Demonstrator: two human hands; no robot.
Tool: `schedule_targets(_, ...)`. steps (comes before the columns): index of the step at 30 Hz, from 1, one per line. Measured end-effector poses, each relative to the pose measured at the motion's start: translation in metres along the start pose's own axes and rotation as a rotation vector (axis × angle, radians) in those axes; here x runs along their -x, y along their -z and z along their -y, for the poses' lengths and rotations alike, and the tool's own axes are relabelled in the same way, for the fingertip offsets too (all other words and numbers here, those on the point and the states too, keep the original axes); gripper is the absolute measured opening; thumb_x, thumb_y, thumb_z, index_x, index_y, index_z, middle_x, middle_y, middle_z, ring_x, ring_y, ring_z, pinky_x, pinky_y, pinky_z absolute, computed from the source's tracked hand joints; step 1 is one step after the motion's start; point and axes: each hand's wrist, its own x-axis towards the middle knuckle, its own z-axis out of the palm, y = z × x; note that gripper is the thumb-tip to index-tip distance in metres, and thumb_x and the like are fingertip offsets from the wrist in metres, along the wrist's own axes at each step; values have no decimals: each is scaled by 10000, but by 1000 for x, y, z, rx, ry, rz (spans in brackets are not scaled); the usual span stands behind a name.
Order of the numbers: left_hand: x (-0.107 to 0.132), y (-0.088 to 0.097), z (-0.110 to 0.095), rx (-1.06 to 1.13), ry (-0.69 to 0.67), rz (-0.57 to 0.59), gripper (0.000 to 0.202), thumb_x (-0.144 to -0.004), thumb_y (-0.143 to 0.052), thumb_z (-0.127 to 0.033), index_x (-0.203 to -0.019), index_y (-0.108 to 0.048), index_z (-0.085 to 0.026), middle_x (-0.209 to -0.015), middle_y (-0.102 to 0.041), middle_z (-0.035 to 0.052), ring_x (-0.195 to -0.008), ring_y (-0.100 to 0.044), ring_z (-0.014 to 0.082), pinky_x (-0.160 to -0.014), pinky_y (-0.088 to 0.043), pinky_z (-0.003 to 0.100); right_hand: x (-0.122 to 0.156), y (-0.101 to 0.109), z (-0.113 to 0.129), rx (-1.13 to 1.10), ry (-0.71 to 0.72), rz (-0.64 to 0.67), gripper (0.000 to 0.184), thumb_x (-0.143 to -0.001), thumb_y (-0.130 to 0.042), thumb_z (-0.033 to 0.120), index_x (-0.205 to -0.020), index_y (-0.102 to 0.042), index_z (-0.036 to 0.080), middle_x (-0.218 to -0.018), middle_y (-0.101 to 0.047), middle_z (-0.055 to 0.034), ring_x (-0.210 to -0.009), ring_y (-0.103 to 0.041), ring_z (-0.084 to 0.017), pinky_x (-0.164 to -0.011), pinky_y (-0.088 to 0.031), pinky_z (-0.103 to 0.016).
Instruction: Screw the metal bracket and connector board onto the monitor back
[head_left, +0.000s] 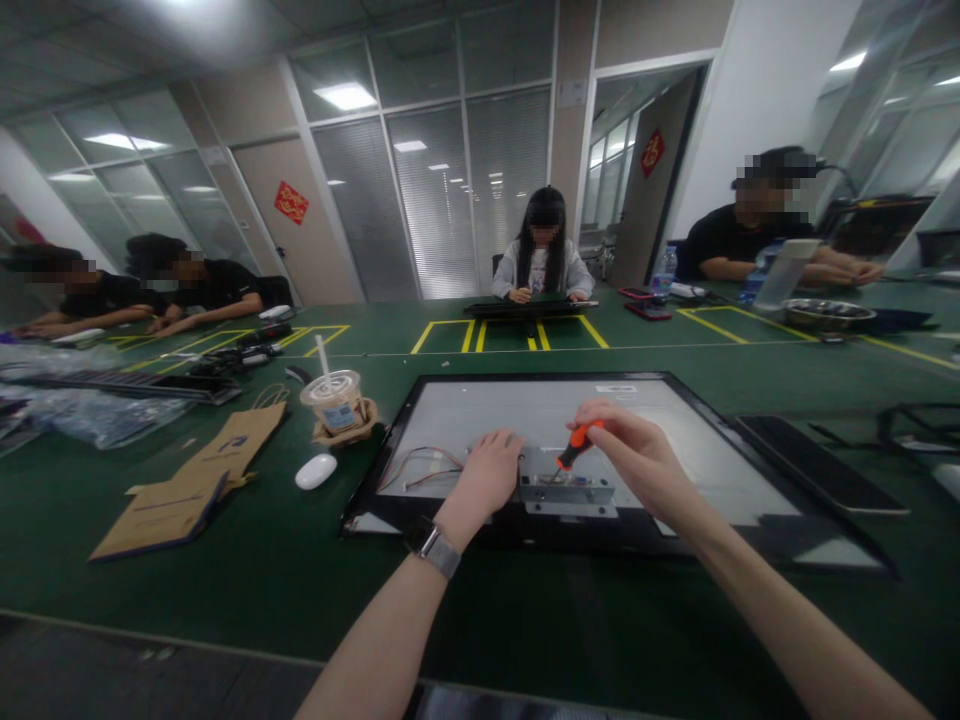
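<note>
A flat display panel [442, 415] with a black frame lies in front of me, its pale back facing up. My right hand [641, 455] grips an orange and black screwdriver [574, 446], tilted, with its tip down at a metal bracket [571, 497] near the panel's front edge. Lying on the panel just left of the bracket is my left hand [491, 470], fingers stretched out and palm down. Its fingertips reach the metal plate beside the bracket. Thin loose wires [424, 465] run across the panel to the left of that hand. The screwdriver's exact contact point is too small to make out.
Left of the panel are a white mouse [316, 471], a drink cup [334, 405] in a cardboard holder and a paper bag [202, 480]. A long black part [817, 465] lies at right. Across the green table [247, 590] several people sit working.
</note>
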Motion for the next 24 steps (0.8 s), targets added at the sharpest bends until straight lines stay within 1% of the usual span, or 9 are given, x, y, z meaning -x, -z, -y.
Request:
schedule_targets(2, 0, -1, 0, -1, -1, -4, 422, -964, -387, -72, -1342, -558, -153, -1424, -553, 149, -1280, -540, 255, -1087, -430, 403, 1, 1, -2, -5, -27, 4, 222, -904, -682, 433, -997, -774, 254, -995, -721, -73, -917, -701, -239, -830, -599, -405)
schedule_targets(5, -1, -2, 1, 0, -2, -10, 420, -975, -374, -82, -1352, -550, -146, -1427, -550, 151, -1289, -533, 258, -1092, -424, 405, 1, 2, -5, -35, -59, 34, 264, -957, -617, 420, -1146, -728, 273, -1080, -758, -78, -1024, -710, -257, -928, -577, -452)
schedule_targets(8, 0, -1, 1, -1, -5, -13, 423, -973, -377, -81, -1355, -547, -147, -1417, -558, 147, -1280, -541, 256, -1091, -426, 401, 2, 3, -7, -56, -58, 68, 251, -979, -590, 411, -1144, -722, 275, -1139, -762, -80, -1101, -699, -263, -988, -550, -458)
schedule_targets(10, 0, 1, 0, -1, -8, -1, 420, -972, -378, -79, -1349, -552, -146, -1409, -566, 143, -1269, -549, 250, -1089, -428, 391, 1, 3, -4, -42, -63, 79, 253, -971, -602, 417, -1132, -729, 269, -1139, -767, -84, -1105, -701, -268, -997, -549, -465)
schedule_targets(12, 0, 2, -1, -3, -9, 7, 417, -974, -375, -78, -1344, -555, -148, -1404, -569, 144, -1266, -552, 245, -1088, -430, 388, 1, 2, -1, -13, -65, 70, 263, -945, -636, 430, -1118, -738, 260, -1104, -773, -87, -1059, -715, -271, -964, -574, -466)
schedule_targets(14, 0, 2, -1, -6, -8, 4, 417, -975, -376, -79, -1345, -554, -150, -1407, -567, 147, -1274, -548, 246, -1090, -430, 391, 0, 1, 2, 19, -47, 34, 259, -905, -684, 437, -1074, -756, 255, -1064, -765, -85, -978, -726, -261, -892, -608, -449)
schedule_targets(16, 0, 1, 0, -8, -4, -1, 421, -974, -380, -80, -1352, -551, -149, -1419, -558, 150, -1284, -540, 251, -1093, -426, 394, -1, 0, 3, 53, -2, -21, 241, -853, -741, 438, -1003, -776, 253, -1015, -740, -78, -900, -715, -245, -821, -626, -424)
schedule_targets(19, -1, -1, 1, -5, -3, -5, 433, -974, -381, -82, -1370, -544, -144, -1438, -544, 151, -1297, -530, 257, -1100, -419, 396, -3, -1, 2, 71, 56, -80, 223, -789, -802, 435, -923, -786, 257, -936, -696, -66, -849, -682, -234, -772, -623, -408)
schedule_targets(24, -1, -3, 1, -7, -1, 3, 423, -974, -385, -90, -1358, -555, -144, -1420, -557, 145, -1275, -543, 261, -1093, -423, 393, -2, -3, 3, 59, 69, -33, 146, -772, -825, 364, -803, -750, 241, -836, -648, -40, -807, -648, -214, -727, -597, -371)
